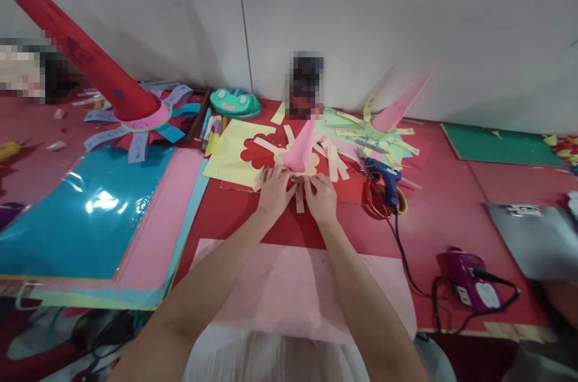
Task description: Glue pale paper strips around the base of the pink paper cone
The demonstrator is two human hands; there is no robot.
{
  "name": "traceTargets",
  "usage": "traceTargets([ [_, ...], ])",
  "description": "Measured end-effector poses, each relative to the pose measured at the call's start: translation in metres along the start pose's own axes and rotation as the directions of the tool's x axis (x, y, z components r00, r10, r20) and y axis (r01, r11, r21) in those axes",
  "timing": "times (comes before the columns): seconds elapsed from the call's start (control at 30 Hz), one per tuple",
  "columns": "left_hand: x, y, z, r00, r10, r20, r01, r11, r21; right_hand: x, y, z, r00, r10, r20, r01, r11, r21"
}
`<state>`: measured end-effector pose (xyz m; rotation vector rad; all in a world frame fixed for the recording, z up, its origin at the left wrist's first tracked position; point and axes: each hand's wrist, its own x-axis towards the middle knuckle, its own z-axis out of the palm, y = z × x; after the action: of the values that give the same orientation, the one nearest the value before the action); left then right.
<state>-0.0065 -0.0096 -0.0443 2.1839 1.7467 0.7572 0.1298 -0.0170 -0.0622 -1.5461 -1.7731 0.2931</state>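
Observation:
A pink paper cone (301, 150) stands upright in the middle of the table, its base ringed by a pale flower-shaped paper piece. At the front of that base my left hand (276, 190) has its fingers bent and pressed together on the paper edge. From the other side my right hand (320, 194) pinches the same edge, close to my left fingertips. Between both hands a tan paper strip (300, 198) points toward me, its upper end partly hidden by the fingers. Red flower-shaped paper (255, 153) and loose pale strips (333, 160) lie around the cone.
A glue gun (387, 180) and red-handled scissors (374, 198) lie right, with a cord running to a purple power socket (474, 279). A finished-looking pink cone (401, 108) stands behind. Left are a tall red cone (90, 50) and blue sheets (85, 207).

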Motion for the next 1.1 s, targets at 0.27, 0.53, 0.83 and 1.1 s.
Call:
traceTargets([
  [0.27, -0.0001, 0.0019, -0.0022, 1.000, -0.009, 0.024, 0.008, 1.000, 0.021, 0.0012, -0.0025, -0.0020, 0.999, 0.014, 0.033, -0.014, 1.000, -0.004],
  [0.53, 0.0007, 0.0000, 0.0009, 0.999, -0.025, 0.028, 0.024, 0.999, 0.031, 0.0008, -0.0008, -0.0027, 0.999, 0.027, 0.035, -0.028, 0.999, 0.034],
  [0.83, 0.0004, 0.0014, -0.0021, 0.999, -0.009, 0.045, 0.007, 0.999, 0.042, 0.0020, -0.0001, -0.0004, 0.999, 0.034, 0.040, -0.035, 0.999, 0.012],
  [1.1, 0.0009, 0.0000, -0.0003, 0.998, -0.009, 0.058, 0.006, 0.999, 0.048, 0.0024, 0.0004, 0.0003, 0.998, 0.049, 0.036, -0.050, 0.998, 0.029],
])
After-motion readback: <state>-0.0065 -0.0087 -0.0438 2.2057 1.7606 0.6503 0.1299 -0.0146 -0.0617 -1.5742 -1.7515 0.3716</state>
